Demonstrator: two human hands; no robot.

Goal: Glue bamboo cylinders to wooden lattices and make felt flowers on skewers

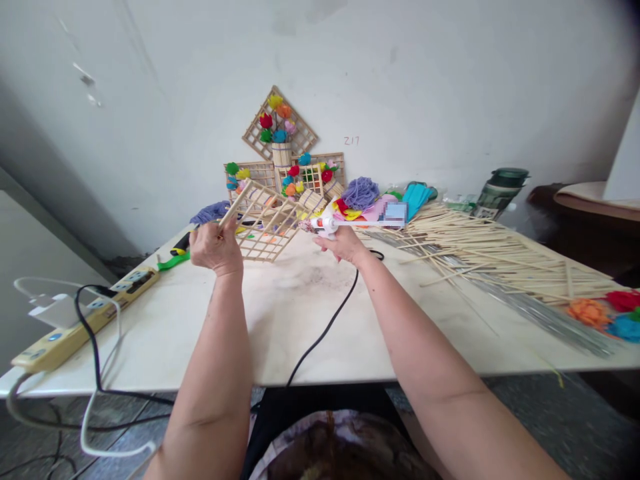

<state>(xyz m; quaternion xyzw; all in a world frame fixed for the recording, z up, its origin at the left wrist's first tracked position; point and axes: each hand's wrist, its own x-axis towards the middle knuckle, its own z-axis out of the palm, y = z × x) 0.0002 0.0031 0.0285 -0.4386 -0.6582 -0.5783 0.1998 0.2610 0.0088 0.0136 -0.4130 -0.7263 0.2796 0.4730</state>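
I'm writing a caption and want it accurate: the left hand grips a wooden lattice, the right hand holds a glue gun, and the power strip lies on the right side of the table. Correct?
Not quite: the head view shows the power strip on the table's left side. The rest stands: left hand on wooden lattice, right hand on glue gun.

Purple yarn (361, 193), plain blue strip (417, 200)

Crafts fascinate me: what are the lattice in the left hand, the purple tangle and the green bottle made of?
Lattice: wood or bamboo, matte, judging by pale straight sticks. Purple tangle: probably yarn, dull, from its loose strands. Green bottle: shiny, seemingly translucent, so plastic or glass.
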